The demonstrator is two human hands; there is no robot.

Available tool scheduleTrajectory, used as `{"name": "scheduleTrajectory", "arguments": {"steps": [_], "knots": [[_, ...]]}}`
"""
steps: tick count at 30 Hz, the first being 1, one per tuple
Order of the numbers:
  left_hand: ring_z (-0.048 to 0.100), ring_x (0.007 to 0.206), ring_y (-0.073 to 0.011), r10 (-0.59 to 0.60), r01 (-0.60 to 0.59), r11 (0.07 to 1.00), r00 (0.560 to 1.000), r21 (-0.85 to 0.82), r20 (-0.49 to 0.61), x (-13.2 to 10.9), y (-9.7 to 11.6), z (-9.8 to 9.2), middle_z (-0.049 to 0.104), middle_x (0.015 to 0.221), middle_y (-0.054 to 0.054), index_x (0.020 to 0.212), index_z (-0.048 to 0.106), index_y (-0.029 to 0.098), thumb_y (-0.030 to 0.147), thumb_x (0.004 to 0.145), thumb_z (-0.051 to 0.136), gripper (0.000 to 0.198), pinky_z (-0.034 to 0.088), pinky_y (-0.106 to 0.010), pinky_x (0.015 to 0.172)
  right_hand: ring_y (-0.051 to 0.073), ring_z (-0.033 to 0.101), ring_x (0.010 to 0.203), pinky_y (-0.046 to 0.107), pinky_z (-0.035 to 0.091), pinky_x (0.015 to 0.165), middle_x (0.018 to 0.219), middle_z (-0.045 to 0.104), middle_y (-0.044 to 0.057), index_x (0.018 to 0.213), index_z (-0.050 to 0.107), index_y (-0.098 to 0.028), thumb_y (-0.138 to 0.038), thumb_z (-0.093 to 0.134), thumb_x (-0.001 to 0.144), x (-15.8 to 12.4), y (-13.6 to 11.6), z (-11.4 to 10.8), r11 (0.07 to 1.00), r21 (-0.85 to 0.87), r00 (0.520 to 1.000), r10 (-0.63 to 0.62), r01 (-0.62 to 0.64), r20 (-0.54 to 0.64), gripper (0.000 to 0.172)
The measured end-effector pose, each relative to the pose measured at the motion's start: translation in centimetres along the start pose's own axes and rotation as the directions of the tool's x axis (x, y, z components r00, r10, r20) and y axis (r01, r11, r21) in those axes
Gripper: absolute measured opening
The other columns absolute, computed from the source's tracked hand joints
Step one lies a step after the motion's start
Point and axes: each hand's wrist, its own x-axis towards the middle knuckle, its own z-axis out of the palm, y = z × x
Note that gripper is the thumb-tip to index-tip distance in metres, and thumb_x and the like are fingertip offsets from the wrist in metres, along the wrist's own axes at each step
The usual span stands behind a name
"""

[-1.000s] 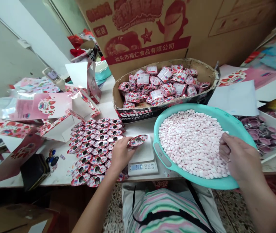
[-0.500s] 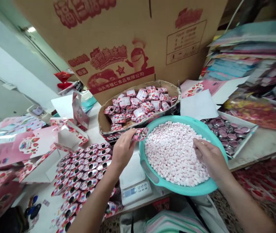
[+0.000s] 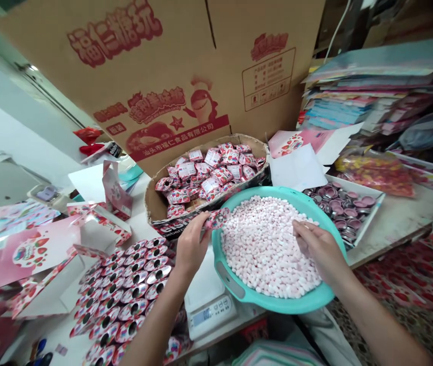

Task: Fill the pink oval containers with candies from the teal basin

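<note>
While your left hand [image 3: 191, 249] clamps a strawberry-printed candy case [image 3: 216, 218] by the rim of the teal basin [image 3: 273, 303], your right hand [image 3: 319, 251] lies open, its fingers touching the pink-and-white candies [image 3: 266, 249] heaped inside. Rows of matching cases [image 3: 125, 290] cover the counter [image 3: 52, 330], just beside a digital scale [image 3: 211, 317].

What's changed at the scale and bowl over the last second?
The left hand has lifted the strawberry-printed container off the digital scale and now holds it at the rim of the teal bowl. The right hand stays among the pink-and-white candies. The rows of containers and the carton of wrapped packs are unchanged, though the view has shifted.
</note>
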Motion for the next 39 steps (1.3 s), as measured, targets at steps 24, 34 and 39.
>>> {"name": "scheduleTrajectory", "arguments": {"steps": [24,34,39], "knots": [[0.06,0.104,-0.0245,-0.567,0.58,0.784,0.814,-0.219,0.128,-11.5,-2.0,-3.7,0.062,0.114,-0.007,0.115,0.051,0.021,0.028,0.075,0.066,0.043,0.046,-0.038,0.092,0.005,0.028,0.042,0.017,0.021,0.036,0.049,0.034,-0.006,0.064,0.055,-0.016,-0.039,0.076,0.073,-0.4,-0.3,-0.3,0.998,-0.041,0.999,-0.051,0.051,-0.003,0.033],[0.06,0.096,-0.0244,-0.489,0.502,0.865,0.844,-0.004,0.222,-12.6,-2.4,-0.9,0.062,0.103,-0.007,0.107,0.048,0.02,0.025,0.075,0.066,0.037,0.048,-0.037,0.083,0.004,0.029,0.042,0.016,0.02,0.036,0.049,0.034,-0.006,0.064,0.055,-0.015,-0.037,0.076,0.073,-0.4,-0.1,-0.2,0.996,-0.066,0.998,-0.058,0.056,-0.02,0.032],[0.055,0.103,-0.0281,-0.387,0.378,0.922,0.9,0.086,0.2,-12.6,-2.5,-1.4,0.059,0.11,-0.009,0.117,0.046,0.021,0.035,0.07,0.075,0.058,0.045,-0.043,0.089,0.005,0.029,0.041,0.016,0.021,0.034,0.049,0.036,-0.006,0.066,0.056,-0.016,-0.037,0.076,0.073,-0.1,0.0,-0.4,0.996,-0.067,0.998,-0.058,0.057,-0.008,0.03]]}}
